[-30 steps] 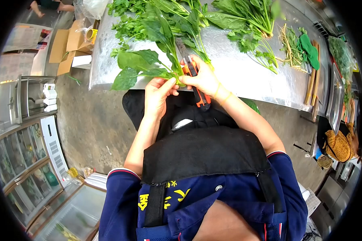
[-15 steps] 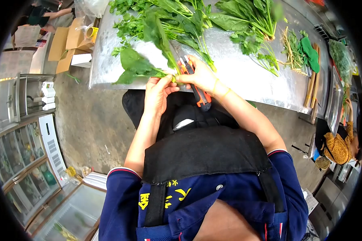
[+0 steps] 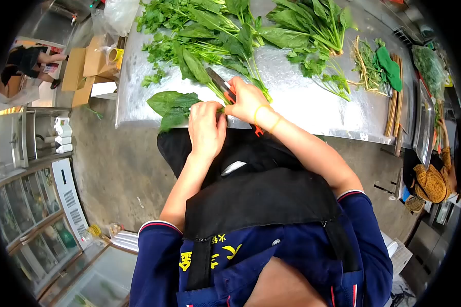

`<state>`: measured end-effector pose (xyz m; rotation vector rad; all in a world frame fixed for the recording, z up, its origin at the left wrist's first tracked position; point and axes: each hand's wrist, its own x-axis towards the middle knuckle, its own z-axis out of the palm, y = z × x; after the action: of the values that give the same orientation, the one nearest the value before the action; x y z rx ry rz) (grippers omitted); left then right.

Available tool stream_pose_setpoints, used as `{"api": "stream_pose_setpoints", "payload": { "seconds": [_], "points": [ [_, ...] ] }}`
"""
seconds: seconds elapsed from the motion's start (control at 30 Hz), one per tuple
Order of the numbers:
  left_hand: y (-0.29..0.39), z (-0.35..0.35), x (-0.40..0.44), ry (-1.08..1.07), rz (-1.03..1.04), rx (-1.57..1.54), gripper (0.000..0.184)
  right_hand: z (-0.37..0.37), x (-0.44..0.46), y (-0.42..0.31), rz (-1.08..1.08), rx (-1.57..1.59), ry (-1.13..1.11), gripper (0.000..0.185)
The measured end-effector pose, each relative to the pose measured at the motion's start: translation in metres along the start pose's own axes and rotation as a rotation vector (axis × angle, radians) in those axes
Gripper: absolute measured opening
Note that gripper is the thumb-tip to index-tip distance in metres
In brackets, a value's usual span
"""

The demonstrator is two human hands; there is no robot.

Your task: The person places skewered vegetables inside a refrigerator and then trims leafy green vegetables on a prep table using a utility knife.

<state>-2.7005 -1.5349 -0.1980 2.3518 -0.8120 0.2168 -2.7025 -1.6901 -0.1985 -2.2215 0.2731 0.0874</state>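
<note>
My left hand (image 3: 206, 125) is closed at the table's front edge, with the leaves of a spinach plant (image 3: 170, 106) spreading out to its left. Its fingertips are turned down, so the stem end in them is hidden. Close beside it, my right hand (image 3: 247, 101) is wrapped round an orange and black utility knife (image 3: 219, 81). The dark front of the knife points up and away, and its orange end shows below my wrist. Another long spinach leaf (image 3: 195, 66) runs down to my right fingers; whether they grip its stem I cannot tell.
Leafy herbs (image 3: 164, 46) cover the metal table (image 3: 130, 102) at far left. More spinach (image 3: 317, 25) lies at back right. Rooty trimmings (image 3: 364, 66), a green cloth-like item (image 3: 388, 67) and wooden sticks (image 3: 395, 110) lie farther right. A cardboard box (image 3: 82, 71) stands left.
My left hand has turned over, back upward, and the spinach leaves have dropped lower toward the table edge. My right hand has tilted with the knife, its front now farther left.
</note>
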Motion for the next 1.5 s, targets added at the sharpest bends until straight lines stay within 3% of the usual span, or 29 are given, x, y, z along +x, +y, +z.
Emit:
{"api": "stream_pose_setpoints", "payload": {
  "seconds": [0.17, 0.33, 0.47, 0.97, 1.3, 1.37, 1.4, 1.43, 1.47, 1.5],
  "points": [
    [-0.006, 0.003, 0.006, -0.084, 0.022, -0.041, 0.022, -0.003, -0.015, -0.002, -0.013, 0.029, 0.095, 0.055],
    [-0.009, -0.001, 0.013, -0.089, 0.062, -0.063, 0.016, -0.037, -0.057, 0.007, -0.191, -0.062, 0.172, 0.033],
    [-0.008, -0.001, 0.014, -0.106, 0.067, -0.056, 0.015, -0.052, -0.095, 0.004, -0.209, -0.328, -0.028, 0.033],
    [-0.012, 0.003, 0.013, -0.079, 0.084, -0.095, 0.015, -0.037, -0.086, 0.002, -0.204, -0.607, -0.15, 0.045],
    [-0.012, 0.004, 0.01, -0.071, 0.102, -0.038, 0.015, -0.043, -0.108, 0.008, -0.153, -0.613, -0.217, 0.042],
    [-0.016, 0.003, 0.01, -0.077, 0.175, -0.006, 0.031, -0.061, -0.121, 0.012, -0.146, -0.648, -0.26, 0.041],
    [-0.011, 0.0, 0.01, -0.059, 0.197, 0.011, 0.036, -0.06, -0.131, 0.03, -0.253, -0.525, -0.13, 0.035],
    [-0.008, -0.004, 0.01, -0.042, 0.213, 0.03, 0.042, -0.066, -0.136, 0.035, -0.224, -0.45, -0.078, 0.035],
    [-0.007, -0.012, 0.011, -0.2, 0.202, 0.089, 0.054, -0.072, -0.139, 0.037, -0.204, -0.372, -0.033, 0.034],
    [-0.004, -0.016, 0.016, -0.235, 0.251, 0.156, 0.053, -0.076, -0.141, 0.036, -0.18, -0.289, 0.011, 0.034]
  ]
}}
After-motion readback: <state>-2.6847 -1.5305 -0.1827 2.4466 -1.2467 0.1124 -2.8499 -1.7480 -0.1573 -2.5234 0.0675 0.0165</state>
